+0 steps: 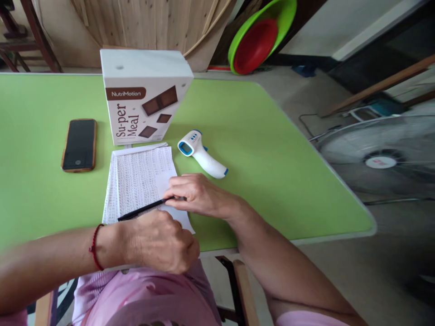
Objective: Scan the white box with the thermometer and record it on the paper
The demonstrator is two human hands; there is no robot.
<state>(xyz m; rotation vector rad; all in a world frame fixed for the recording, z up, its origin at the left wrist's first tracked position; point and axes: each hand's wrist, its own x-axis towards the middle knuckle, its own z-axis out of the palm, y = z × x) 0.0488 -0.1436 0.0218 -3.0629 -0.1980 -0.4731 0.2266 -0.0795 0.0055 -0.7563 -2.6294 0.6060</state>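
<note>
A black pen [142, 210] slants over a notepad [144, 174] covered with handwritten rows. Thumb and fingers of my right hand [193, 194] pinch the pen near its right end. My left hand [159, 242], wrist ringed by a red cord, is curled closed over the pad's lower edge, just below the pen. Its fingertips are turned away from view, so I cannot make out what is in them. Right of the pad lies a white and blue infrared thermometer [201, 154]. Behind the pad stands a white NutriMotion box [142, 102].
A phone in a brown case [79, 146] lies left of the box on the green table [265, 181]. On the floor to the right is a fan [379, 158]. Green [287, 18] and red [255, 45] basins lean behind the table. Part of a chair [243, 290] shows below its edge.
</note>
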